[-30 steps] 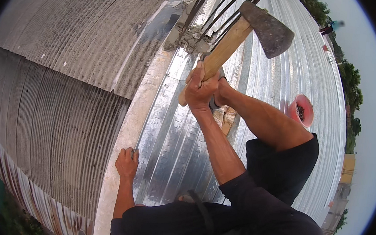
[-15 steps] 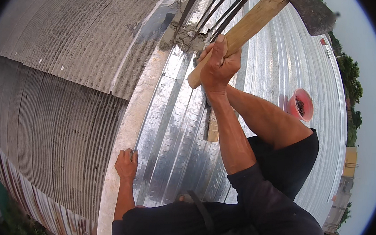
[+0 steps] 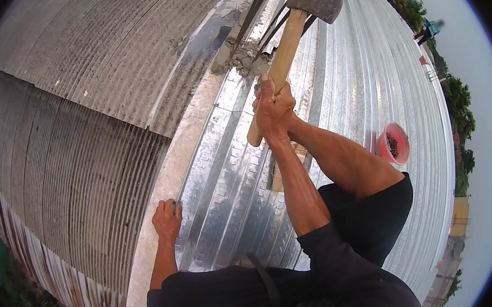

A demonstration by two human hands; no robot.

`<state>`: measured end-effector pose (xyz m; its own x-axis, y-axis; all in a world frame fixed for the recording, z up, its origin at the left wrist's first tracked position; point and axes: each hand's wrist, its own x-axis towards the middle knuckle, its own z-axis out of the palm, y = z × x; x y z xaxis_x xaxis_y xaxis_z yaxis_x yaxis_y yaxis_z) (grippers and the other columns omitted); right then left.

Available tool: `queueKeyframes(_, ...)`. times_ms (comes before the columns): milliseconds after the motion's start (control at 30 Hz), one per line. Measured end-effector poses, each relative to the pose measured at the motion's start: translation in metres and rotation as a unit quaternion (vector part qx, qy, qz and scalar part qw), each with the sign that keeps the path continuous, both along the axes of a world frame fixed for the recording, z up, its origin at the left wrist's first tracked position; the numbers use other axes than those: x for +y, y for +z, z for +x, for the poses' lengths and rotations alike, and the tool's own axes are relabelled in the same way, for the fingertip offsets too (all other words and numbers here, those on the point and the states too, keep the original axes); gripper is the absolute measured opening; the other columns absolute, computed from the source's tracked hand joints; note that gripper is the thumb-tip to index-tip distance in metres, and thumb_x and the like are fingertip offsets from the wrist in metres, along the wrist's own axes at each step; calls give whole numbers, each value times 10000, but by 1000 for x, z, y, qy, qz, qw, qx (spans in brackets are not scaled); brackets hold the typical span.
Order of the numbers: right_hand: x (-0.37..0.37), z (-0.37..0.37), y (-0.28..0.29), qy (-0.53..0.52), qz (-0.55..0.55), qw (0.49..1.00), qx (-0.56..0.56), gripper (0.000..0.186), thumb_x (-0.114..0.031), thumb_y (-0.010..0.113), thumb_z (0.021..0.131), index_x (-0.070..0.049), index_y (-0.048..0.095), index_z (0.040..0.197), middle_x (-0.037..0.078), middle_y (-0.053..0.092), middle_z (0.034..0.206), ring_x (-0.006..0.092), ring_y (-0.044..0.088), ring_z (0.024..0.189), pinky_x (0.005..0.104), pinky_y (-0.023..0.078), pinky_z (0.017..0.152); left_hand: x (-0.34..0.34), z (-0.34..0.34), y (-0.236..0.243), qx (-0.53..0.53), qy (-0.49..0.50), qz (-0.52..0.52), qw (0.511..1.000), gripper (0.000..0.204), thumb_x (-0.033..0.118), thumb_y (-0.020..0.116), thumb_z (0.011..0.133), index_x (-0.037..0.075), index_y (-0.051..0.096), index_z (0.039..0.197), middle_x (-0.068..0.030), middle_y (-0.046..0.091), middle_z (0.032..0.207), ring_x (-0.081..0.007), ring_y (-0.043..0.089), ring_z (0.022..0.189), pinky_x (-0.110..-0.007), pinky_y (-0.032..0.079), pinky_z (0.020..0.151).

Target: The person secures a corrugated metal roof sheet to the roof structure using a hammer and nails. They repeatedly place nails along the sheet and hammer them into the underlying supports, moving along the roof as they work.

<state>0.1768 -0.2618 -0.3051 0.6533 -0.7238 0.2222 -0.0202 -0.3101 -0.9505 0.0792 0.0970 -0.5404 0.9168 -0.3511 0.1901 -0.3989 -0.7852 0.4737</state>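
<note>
My right hand (image 3: pixel 274 112) is wrapped round the lower part of the wooden handle of a hatchet (image 3: pixel 285 57). Its dark metal head is uppermost, raised over the roof beside the steel bars. My left hand (image 3: pixel 167 219) rests low on the long edge of the shiny ribbed metal sheet (image 3: pixel 226 181), where it meets a pale concrete ledge (image 3: pixel 150 244). The fingers there are curled together at the edge; whatever they pinch is too small to make out.
Dark steel bars (image 3: pixel 250 19) rise from rough mortar (image 3: pixel 245 60). A pink bowl (image 3: pixel 384 147) of small dark pieces stands right, beyond my bent leg. A piece of wood (image 3: pixel 278 181) lies by my forearm. Lower grey corrugated roofing (image 3: pixel 95 140) is left. Far right, a person (image 3: pixel 429 30) stands.
My right hand has come down slightly, and the hatchet has swung left and more upright, its head now fully in view. My left hand stays at the sheet's edge.
</note>
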Motion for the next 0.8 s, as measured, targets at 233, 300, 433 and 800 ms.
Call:
queueKeyframes(233,30,-46,-155,-52,-141,936,317,536,-388,604,996,147,607,1037,298,680,827,379,714,666,467,559,612,-27,-7,3,37,-7,1,999,231,269,781,879,108,661,991,-105,591,872,-343,641,738,-461,528,610)
queueKeyframes(300,34,-32,-161,35,-49,916,398,530,-382,600,964,144,653,935,327,678,779,470,714,749,513,563,723,-25,-2,4,18,-12,-10,1000,231,270,781,879,107,666,995,-106,594,877,-344,645,747,-464,530,621)
queueKeyframes(433,31,-20,-106,54,-31,931,361,548,-388,610,962,134,645,801,295,659,708,425,706,679,507,532,671,-14,-2,1,44,3,-5,999,220,238,774,886,98,667,1017,-111,619,914,-351,663,783,-471,529,638)
queueKeyframes(800,40,-37,-119,-70,-102,956,265,434,-308,596,999,125,599,1023,282,704,828,437,728,768,493,566,697,-25,-2,5,40,0,-14,999,235,265,792,870,117,665,1002,-103,606,878,-345,654,753,-469,528,618)
